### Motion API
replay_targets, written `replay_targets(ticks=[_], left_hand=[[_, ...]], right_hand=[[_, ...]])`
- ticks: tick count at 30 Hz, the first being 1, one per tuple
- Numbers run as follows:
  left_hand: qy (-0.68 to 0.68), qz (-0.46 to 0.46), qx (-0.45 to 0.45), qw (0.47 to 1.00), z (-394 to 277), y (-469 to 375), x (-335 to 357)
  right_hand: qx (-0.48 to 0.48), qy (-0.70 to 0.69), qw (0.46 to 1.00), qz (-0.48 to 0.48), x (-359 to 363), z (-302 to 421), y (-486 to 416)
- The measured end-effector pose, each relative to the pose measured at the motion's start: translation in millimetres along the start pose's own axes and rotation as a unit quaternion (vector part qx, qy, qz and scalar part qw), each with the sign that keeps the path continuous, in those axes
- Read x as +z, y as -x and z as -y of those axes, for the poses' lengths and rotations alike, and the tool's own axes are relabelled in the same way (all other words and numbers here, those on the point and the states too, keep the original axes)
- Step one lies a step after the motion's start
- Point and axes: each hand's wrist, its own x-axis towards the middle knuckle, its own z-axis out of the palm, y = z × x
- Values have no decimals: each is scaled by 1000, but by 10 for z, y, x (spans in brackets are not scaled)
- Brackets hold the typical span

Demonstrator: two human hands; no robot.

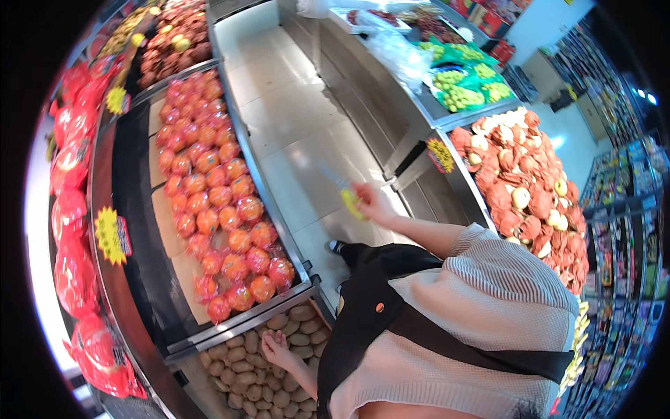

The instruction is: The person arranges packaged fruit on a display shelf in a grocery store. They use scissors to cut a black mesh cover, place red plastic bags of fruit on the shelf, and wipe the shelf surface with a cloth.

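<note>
My right hand [372,203] is held out over the aisle floor, gripping what looks like a small knife [353,205] by its yellow-green handle. Its pale blade is blurred and points away to the upper left. Low in the view, my left hand [276,346] hangs over a bin of brown oval fruits [256,390] that look like kiwifruit. Its fingers are loosely curled with nothing visible in them; whether they touch the fruits I cannot tell. Beyond that bin, film-wrapped oranges [220,196] lie in rows on a display stand.
A metal rail [243,131] edges the orange stand. Across the tiled aisle [298,136], another stand holds red-paper-wrapped fruits [528,199] and green grapes [460,94]. Red plastic-wrapped packages [73,209] line the far left. Yellow price signs [111,235] stick up from the stand's edge.
</note>
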Motion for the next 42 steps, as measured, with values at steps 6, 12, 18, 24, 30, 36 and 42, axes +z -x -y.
replay_targets(ticks=[6, 12, 18, 24, 30, 36, 42], left_hand=[[-63, 31, 87, 994, -329, -297, 335], [-31, -68, 132, 988, -696, -256, 560], [-11, -209, 283, 936, -1352, -239, 712], [-88, -321, 452, 828, -2421, -5, 607], [-171, -433, 503, 728, -4038, -391, -289], [-360, -388, 184, 828, -5335, -1659, -1398], [-207, -247, 182, 929, -5068, -2047, -1043]], right_hand=[[-25, 237, 892, -384, -1862, -744, -561], [-126, 359, 878, -291, -3339, -1384, -1434], [75, 410, 860, -294, -3955, -1605, -1979], [-8, 399, 883, -248, -4177, -1361, -2452], [-261, 309, 882, -243, -3281, -62, -3306], [-405, 126, 897, 125, -86, 2832, -3342], [-542, 26, 731, 414, 2310, 4482, -2193]])
